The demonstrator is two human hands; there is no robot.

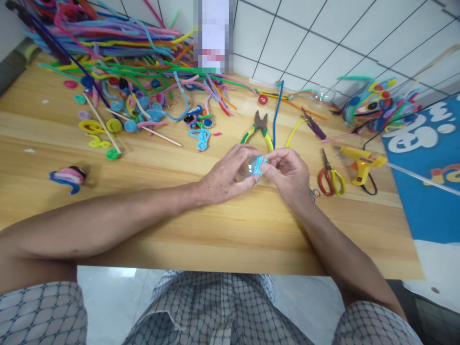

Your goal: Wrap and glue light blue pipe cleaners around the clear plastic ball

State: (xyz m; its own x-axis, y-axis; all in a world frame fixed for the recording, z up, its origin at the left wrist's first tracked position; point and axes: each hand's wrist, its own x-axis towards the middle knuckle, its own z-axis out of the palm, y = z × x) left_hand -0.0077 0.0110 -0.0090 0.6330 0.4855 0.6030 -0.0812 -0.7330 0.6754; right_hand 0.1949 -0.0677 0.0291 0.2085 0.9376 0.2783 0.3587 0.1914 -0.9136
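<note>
Near the middle of the table, my left hand [228,175] is curled around a small clear, rounded plastic piece [246,168]. A light-blue fuzzy piece [257,165], like pipe cleaner, shows at its opening between my two hands. With thumb and forefinger together, my right hand [287,170] pinches at the edge of the blue piece. My fingers hide part of both things. Just beyond my hands lie pliers [260,128] with green and yellow handles, jaws pointing away.
To the right are red-and-yellow-handled scissors [329,177] and a yellow glue gun [362,163]. Pipe cleaners [118,40] are heaped at the back left. A finished-looking fuzzy figure [68,177] lies at left. A clear dome [322,96] stands near the tiled wall.
</note>
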